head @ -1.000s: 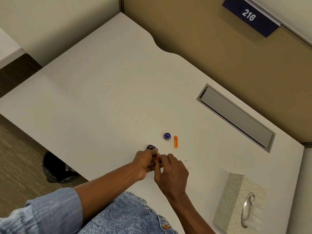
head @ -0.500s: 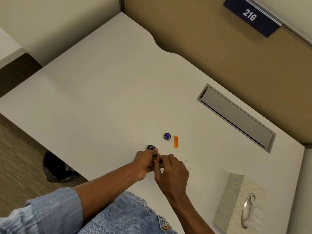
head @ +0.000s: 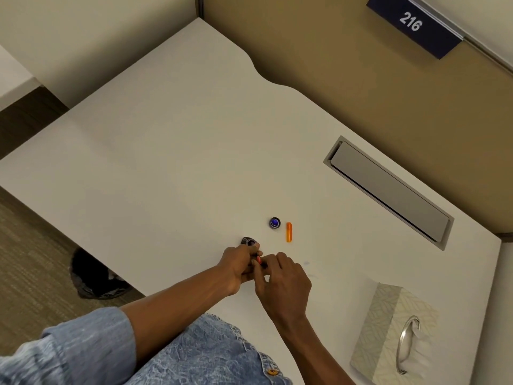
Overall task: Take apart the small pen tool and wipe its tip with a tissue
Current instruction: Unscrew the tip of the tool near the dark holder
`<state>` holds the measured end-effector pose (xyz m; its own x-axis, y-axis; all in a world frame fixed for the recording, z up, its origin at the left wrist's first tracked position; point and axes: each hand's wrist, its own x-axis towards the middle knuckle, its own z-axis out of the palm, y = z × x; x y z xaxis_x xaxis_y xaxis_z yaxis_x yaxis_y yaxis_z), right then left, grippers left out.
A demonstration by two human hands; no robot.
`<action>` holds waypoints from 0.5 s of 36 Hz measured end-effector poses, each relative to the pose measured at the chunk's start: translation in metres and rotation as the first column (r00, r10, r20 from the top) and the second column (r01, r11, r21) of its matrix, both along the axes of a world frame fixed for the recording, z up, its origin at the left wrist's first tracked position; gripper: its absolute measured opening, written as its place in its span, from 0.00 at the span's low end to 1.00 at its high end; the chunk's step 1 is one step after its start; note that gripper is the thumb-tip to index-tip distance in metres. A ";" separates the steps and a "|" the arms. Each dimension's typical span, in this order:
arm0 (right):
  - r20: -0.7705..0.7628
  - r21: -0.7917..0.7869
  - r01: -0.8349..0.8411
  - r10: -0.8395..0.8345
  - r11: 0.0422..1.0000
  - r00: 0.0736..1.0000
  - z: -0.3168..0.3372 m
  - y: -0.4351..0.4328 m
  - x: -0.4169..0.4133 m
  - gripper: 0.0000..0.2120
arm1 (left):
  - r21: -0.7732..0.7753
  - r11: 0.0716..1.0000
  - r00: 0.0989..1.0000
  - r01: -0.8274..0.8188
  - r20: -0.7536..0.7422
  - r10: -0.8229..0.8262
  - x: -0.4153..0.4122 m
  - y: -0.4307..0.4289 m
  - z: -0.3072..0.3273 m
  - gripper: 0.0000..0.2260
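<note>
My left hand and my right hand meet near the front of the white desk, both pinched on the small pen tool. Only a sliver of its orange-red body shows between the fingers. A dark round piece sticks up just beyond my left hand; whether it is joined to the tool is hidden. Further back lie a small blue-topped cap and a short orange tube, side by side and apart. The patterned tissue box stands at the right front.
A grey cable-tray flap is set into the desk at the right rear. A tan partition wall with a "216" sign runs behind. A dark bag sits on the floor under the desk's left edge.
</note>
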<state>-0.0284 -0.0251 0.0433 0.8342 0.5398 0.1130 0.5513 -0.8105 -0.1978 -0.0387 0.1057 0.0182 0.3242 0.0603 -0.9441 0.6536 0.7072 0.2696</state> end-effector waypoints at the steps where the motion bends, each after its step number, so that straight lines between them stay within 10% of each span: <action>1: -0.005 0.005 0.001 -0.001 1.000 1.000 0.000 0.000 0.000 0.09 | -0.002 1.000 1.000 -0.004 0.000 0.004 0.000 0.000 0.000 0.10; 18: 0.032 -0.030 -0.020 0.021 0.999 0.999 0.002 0.002 0.001 0.10 | 0.003 1.000 1.000 0.008 0.005 -0.008 0.000 0.000 0.001 0.10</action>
<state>-0.0270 -0.0234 0.0456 0.8192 0.5601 0.1237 0.5734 -0.8044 -0.1554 -0.0391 0.1053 0.0189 0.3294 0.0608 -0.9422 0.6578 0.7011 0.2752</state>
